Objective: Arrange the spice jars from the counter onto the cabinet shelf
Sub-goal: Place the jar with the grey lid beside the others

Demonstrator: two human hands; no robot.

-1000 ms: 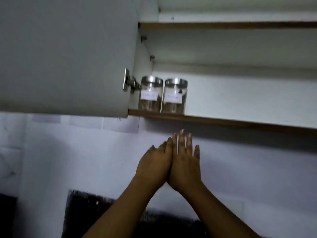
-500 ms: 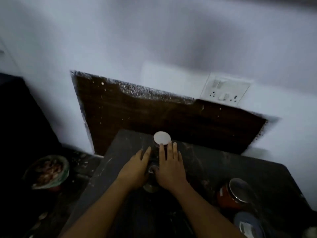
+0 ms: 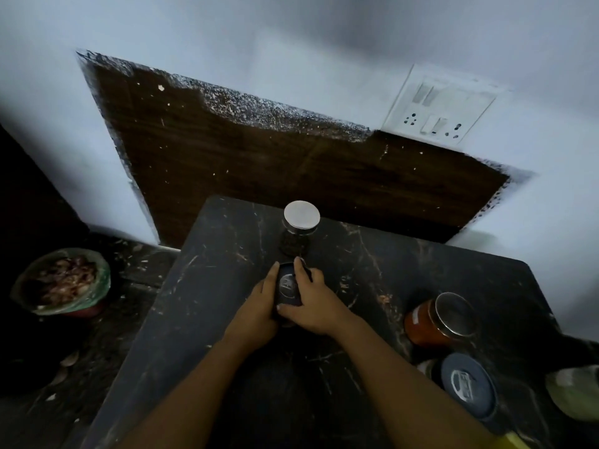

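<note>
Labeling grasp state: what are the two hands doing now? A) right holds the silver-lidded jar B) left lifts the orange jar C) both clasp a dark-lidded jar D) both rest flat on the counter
C: the left hand and right hand close on either side of the dark-lidded jar; the silver-lidded jar and orange jar stand untouched.

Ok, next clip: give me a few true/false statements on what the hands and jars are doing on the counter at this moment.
1. Both hands are closed around one dark-lidded jar. True: the left hand and right hand grip it from either side.
2. The silver-lidded jar sits nearer the person than the held jar. False: it stands behind it, toward the wall.
3. The jar with orange contents stands upright. False: it appears tipped on its side, lid facing right.
4. A bowl sits on the lower surface to the left of the counter. True.
5. The wall socket is at upper left. False: it is at upper right.
</note>
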